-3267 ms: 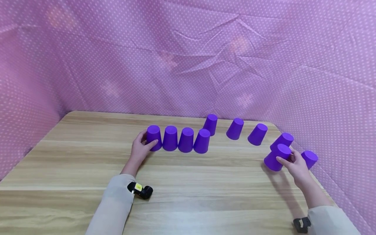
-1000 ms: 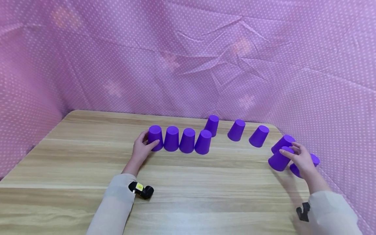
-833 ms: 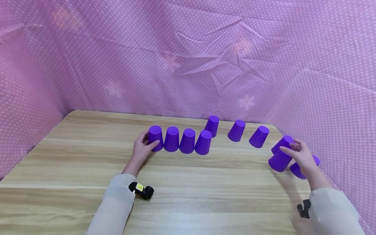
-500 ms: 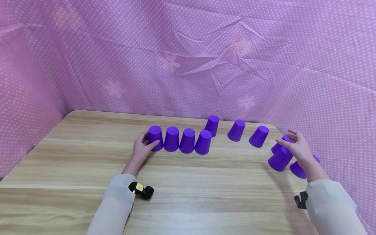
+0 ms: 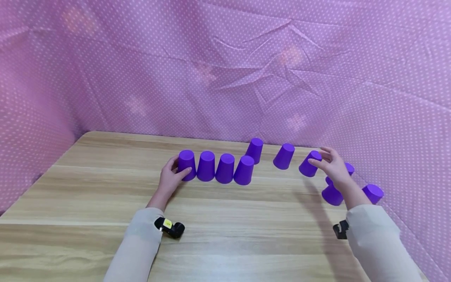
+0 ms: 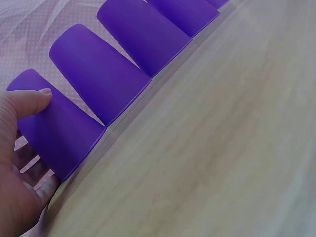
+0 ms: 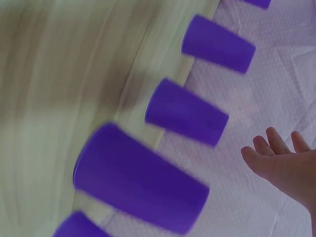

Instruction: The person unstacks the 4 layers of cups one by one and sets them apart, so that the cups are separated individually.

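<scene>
Upside-down purple cups stand on the wooden table. My left hand (image 5: pixel 168 181) holds the leftmost cup (image 5: pixel 186 160) of the front row, thumb on its near side; the left wrist view shows the fingers behind that cup (image 6: pixel 57 133). To its right, the row's other cups (image 5: pixel 206 166) stand side by side. My right hand (image 5: pixel 334 170) is in the air by a back cup (image 5: pixel 307 168), fingers extended. In the right wrist view, a gap shows between that hand (image 7: pixel 286 165) and the cups. My right hand and forearm partly hide two cups, one being the nearer right-hand cup (image 5: pixel 331 195).
Two more cups, a back left one (image 5: pixel 255 150) and a back middle one (image 5: pixel 283 156), stand near the far edge. Another cup (image 5: pixel 373 193) is at the table's right edge. Pink dotted cloth (image 5: pixel 176 78) hangs behind and beside the wooden table (image 5: pixel 225 235).
My right hand has let go of the nearer right-hand cup, risen off it and moved left and away, toward the back cups. My left hand stays on its cup.
</scene>
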{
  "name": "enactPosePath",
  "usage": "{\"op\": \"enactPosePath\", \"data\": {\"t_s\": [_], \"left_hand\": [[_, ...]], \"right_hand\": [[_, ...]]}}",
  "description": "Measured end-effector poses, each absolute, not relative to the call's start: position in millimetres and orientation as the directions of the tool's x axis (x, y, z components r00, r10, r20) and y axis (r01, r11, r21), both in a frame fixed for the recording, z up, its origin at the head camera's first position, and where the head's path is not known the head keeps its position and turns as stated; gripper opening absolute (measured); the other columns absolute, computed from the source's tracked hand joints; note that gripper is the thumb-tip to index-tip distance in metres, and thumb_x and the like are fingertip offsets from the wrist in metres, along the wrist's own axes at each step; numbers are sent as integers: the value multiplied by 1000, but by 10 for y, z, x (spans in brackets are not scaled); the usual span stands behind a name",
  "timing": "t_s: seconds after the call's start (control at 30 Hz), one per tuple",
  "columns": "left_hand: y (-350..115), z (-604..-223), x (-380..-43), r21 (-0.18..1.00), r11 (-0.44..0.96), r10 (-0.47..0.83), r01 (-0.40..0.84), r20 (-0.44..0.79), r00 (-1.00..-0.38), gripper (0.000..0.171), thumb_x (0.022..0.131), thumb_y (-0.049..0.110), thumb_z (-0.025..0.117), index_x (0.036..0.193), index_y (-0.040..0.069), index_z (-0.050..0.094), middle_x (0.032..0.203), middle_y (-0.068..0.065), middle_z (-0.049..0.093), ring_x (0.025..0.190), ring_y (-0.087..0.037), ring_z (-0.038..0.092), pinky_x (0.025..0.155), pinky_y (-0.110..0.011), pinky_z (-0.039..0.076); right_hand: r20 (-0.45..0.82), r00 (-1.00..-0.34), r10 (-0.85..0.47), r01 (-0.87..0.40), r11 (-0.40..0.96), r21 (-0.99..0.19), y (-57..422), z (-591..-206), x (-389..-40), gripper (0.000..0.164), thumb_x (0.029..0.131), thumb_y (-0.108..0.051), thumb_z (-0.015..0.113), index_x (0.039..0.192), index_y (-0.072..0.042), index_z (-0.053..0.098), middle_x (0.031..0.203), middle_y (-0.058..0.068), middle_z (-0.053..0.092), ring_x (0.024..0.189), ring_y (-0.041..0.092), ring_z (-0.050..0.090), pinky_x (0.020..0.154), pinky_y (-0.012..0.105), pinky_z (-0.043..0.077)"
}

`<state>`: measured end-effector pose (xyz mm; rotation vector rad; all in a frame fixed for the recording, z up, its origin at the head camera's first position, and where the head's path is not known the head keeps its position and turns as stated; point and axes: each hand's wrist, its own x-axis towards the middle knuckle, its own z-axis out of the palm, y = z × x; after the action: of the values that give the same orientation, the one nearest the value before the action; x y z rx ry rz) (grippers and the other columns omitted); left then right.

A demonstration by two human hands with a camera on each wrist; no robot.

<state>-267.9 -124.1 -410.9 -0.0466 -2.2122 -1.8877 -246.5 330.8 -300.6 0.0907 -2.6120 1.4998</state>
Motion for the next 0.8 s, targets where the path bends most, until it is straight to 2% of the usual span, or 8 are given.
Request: {"op": "enactPosePath", "data": {"t_s": [0.57,0.8], "left_hand": [[-1253,-4090,-2689,966,174,-130,190,214,-968,61,76,9,65,129,0,35,123,-21,40,114,-29,37,95,-35,32],[-1259,-4093,-2686,967,166,-128,192,215,-968,61,76,8,65,129,1,35,123,-22,40,113,-30,38,95,-35,32]], "right_hand": [[83,-992,-90,-112,399,-910,2617,-3169,-2674,76,76,-20,66,133,1,20,132,24,27,122,36,21,98,47,22],[75,-987,-140,-122,360,-925,2377,-3297,-2731,67,78,-12,63,132,0,24,131,23,30,121,34,25,97,46,24]]}}
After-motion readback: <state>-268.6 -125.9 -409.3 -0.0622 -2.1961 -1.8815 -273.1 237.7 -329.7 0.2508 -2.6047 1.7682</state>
